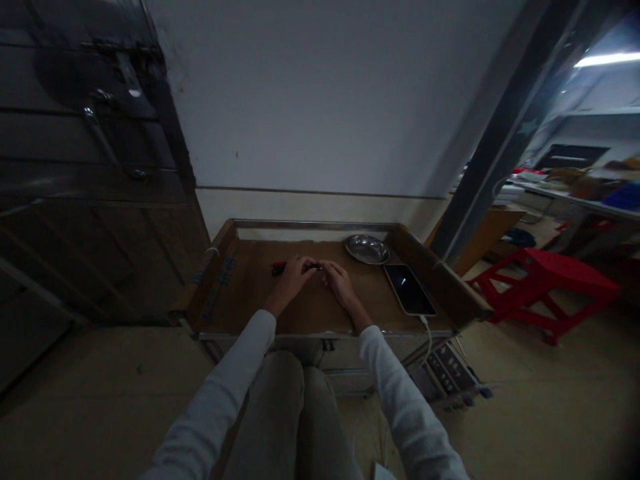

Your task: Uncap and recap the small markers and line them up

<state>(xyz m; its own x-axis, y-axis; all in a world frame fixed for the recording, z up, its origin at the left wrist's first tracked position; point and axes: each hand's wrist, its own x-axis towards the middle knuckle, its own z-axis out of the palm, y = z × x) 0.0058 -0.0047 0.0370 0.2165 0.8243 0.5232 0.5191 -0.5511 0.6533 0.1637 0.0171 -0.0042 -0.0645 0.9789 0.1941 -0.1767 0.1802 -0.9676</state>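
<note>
Over the middle of the cardboard-brown tabletop [310, 310], my left hand [294, 279] pinches a small dark object [316, 266]. My right hand [340, 281] meets it from the other side, its fingertips closed at the object's right end. The object is too small and dim for me to name its kind. Just left of my left hand lies a red and black item [278, 268], partly hidden behind the fingers.
A round shiny metal dish [367, 249] stands at the back right of the table. In front of it lies a phone [410, 289] with a white cable [427, 340] hanging off the edge. Raised sides border the table; a red stool [555, 283] stands right.
</note>
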